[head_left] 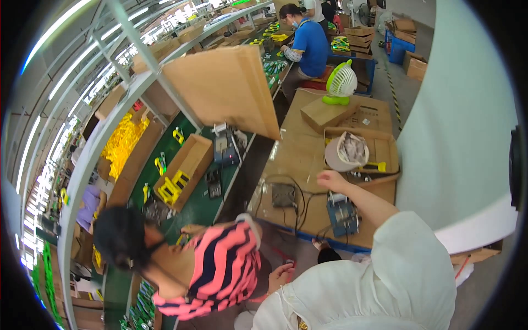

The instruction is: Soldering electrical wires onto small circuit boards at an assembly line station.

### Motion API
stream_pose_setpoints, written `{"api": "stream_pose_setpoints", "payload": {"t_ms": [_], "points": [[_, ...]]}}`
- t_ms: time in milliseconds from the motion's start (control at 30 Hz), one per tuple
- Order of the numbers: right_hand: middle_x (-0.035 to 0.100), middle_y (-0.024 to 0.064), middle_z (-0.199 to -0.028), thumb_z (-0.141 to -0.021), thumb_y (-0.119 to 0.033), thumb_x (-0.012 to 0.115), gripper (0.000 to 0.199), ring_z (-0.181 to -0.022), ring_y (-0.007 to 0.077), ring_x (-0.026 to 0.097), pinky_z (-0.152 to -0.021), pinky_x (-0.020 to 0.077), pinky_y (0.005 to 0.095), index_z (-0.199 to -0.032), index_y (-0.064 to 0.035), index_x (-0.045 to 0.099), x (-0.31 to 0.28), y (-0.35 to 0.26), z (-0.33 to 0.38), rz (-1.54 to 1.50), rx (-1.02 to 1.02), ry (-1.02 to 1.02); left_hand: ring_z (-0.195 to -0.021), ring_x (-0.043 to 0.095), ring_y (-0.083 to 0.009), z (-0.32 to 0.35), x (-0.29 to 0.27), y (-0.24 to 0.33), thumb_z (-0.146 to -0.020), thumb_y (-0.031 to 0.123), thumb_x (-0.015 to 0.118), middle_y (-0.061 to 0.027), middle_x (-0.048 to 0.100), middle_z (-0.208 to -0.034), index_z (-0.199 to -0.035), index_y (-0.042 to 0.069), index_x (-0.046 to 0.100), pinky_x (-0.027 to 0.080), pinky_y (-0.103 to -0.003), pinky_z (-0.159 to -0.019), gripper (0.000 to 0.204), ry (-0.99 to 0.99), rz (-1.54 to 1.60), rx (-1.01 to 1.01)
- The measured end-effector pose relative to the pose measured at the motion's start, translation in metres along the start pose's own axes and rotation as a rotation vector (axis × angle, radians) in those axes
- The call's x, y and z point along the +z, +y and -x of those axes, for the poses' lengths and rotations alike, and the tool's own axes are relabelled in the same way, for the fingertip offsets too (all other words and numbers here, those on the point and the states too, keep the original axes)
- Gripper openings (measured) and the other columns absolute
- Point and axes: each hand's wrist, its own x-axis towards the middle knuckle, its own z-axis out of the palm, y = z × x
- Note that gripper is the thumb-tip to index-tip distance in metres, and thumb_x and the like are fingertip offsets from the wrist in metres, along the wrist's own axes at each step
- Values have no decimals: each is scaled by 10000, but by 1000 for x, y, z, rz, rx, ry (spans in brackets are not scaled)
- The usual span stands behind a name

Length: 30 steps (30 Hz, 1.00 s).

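Observation:
My right hand [331, 180] is over the cardboard-covered table [275, 155], fingers curled; whatever they hold, if anything, does not show. Just beyond it a pale cap [340, 155] rests in an open cardboard box [381, 144]. On the near side, a dark blue electric device [342, 213] with a metal holder on top stands close to my forearm. Low in front of my body, my left hand [281, 276] has its fingers bent beside a small red thing [290, 263]. I cannot make out what is in that hand.
A black box-shaped unit [284, 195] with cables lies on the table. A green-white fan [341, 82] stands on a closed carton [325, 114]. A co-worker in a striped top [220, 264] sits close on my left at a green bench [181, 124]; a person in blue [311, 48] works farther off.

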Motion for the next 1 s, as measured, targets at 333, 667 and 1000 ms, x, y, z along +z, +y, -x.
{"api": "stream_pose_setpoints", "payload": {"t_ms": [333, 667, 1000], "points": [[596, 107, -936, -712, -212, 607, 295, -811, 327, 582, -688, 471, 427, -975, -81, 577, -65, -19, -463, 213, -257, 301, -912, 557, -103, -404, 252, 311, -831, -15, 485, -42, 594, -1020, -1127, 1, 528, 434, -214, -780, 300, -107, -475, 435], [605, 111, -754, -697, -252, 593, 181, -704, 304, 593, -600, 484, 373, -695, -71, 608, -27, -6, -512, 141, -796, -292, -1248, 327, -296, -698, 196, 434, -755, 59, 547, -224, 292, -1349, -1341, -4, 218, 311, -372, -997, 675, 649, -381, 450], [394, 284, -1255, -631, -592, 632, 1014, -1075, 351, 502, -773, 470, 472, -1273, 107, 273, -50, 97, -788, -274, 307, -36, -1303, 220, -282, -739, 180, 419, -759, 73, 559, -217, 210, -1397, -1363, -7, 133, 213, -349, -1041, 743, 599, -219, 525]]}}
